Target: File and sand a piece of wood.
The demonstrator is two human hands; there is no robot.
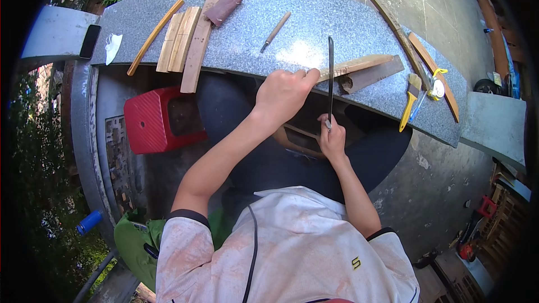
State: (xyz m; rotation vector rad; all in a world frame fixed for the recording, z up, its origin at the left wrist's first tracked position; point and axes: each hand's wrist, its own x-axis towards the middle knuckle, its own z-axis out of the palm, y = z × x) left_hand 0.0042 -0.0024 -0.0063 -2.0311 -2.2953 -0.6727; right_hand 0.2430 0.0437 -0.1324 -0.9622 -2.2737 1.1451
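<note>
My left hand is closed on the near end of a pale wooden strip, which lies along the front edge of the granite tabletop. My right hand grips the handle of a long dark saw-like tool below the edge. Its narrow blade points away from me and crosses the strip just right of my left hand; whether it touches the wood I cannot tell. A wider weathered board sits under and beside the strip. A small wooden-handled tool lies beyond my hands.
Several wood pieces, sandpaper, a phone and a white mask are on the left. Long strips, a brush and a tape measure are on the right. A red stool stands under the table.
</note>
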